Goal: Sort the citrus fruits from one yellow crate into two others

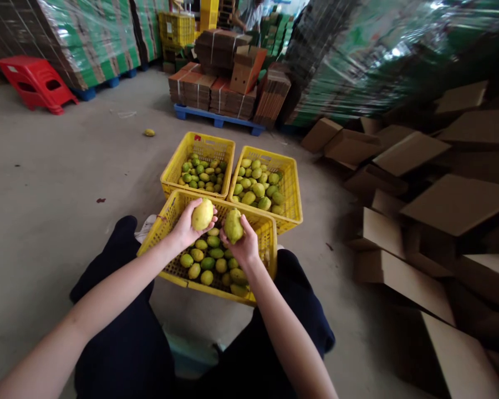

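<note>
My left hand [184,227] is closed around a pale yellow lemon [202,214], which rests on its fingers. In my right hand [247,244] is a greener, bumpier lemon [233,226], gripped between thumb and fingers. Both hands are over the nearest yellow plastic crate [183,281], which stands between my knees. Inside it lie several green and yellow lemons [207,263], partly hidden by my hands. Beyond it stand two more yellow crates side by side. The left crate [171,165] holds smaller, mixed green and yellow lemons; the right crate [294,185] holds larger, mostly yellow-green ones.
Open cardboard boxes [411,277] are heaped on the right. Flattened cartons [193,88] are stacked on a blue pallet [216,119] ahead. A red stool [39,83] stands far left, and one lemon [149,133] lies on the floor. Wrapped pallet loads [95,39] stand behind.
</note>
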Demonstrator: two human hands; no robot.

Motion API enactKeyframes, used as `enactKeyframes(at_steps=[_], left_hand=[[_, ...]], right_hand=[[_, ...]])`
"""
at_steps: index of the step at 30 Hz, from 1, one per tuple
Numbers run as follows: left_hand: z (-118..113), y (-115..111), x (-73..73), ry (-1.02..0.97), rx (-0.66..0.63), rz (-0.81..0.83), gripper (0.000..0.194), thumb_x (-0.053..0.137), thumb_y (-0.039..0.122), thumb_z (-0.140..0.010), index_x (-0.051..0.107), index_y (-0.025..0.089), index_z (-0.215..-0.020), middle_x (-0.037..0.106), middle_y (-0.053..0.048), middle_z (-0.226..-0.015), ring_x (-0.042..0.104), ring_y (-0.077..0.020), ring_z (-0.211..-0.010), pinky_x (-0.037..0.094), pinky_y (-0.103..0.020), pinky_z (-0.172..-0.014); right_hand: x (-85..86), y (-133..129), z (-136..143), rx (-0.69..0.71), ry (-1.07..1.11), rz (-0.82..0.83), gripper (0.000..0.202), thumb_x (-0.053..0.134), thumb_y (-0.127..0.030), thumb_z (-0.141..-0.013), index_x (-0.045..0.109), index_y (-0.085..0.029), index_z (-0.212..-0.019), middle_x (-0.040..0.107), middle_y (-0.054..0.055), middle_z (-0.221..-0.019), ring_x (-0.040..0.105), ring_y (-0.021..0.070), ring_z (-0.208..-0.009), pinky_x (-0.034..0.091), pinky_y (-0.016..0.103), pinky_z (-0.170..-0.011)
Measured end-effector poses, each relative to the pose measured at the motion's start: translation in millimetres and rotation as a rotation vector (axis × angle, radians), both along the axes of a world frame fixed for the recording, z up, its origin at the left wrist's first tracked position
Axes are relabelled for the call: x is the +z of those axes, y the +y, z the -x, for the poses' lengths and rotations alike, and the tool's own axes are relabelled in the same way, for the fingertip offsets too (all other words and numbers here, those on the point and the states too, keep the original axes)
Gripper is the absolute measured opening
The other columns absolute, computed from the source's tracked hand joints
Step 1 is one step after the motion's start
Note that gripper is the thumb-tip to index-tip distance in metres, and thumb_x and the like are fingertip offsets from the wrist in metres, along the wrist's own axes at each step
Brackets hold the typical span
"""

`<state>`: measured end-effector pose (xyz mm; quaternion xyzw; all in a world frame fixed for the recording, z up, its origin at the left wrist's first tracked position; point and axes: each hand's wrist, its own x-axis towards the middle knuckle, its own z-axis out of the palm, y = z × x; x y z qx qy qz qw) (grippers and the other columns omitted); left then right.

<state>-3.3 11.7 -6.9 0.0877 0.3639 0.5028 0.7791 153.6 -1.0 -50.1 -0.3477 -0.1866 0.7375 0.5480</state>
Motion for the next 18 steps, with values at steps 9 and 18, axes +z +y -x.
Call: enactKeyframes(at_steps=[9,18], left_hand=[[-17.1,-4.8,-22.2,-0.295,0.069,-0.034,0.034,0.052,0.029,-0.089,0.065,0.013,-0.116,0.074,-0.009,-0.088,0.073,-0.019,-0.086,0.059,-0.026,-0.073],[-25.6,3.3,-31.9,-0.323,0.102,-0.013,0.042,0.051,0.031,-0.089,0.061,0.019,-0.128,0.074,-0.01,-0.112,0.068,-0.0239,-0.111,0.056,-0.038,-0.093]], right_hand=[[-7.8,12.0,-0.5,-0.094,0.162,-0.088,0.031,0.059,-0.036,-0.077,0.067,-0.025,-0.105,0.073,-0.001,-0.08,0.067,0.0152,-0.067,0.056,0.027,-0.06],[-15.5,16.4,0.7,-0.256,0.165,-0.026,0.037,0.057,-0.051,-0.081,0.067,-0.025,-0.105,0.077,0.003,-0.1,0.071,0.0234,-0.098,0.057,0.043,-0.088]])
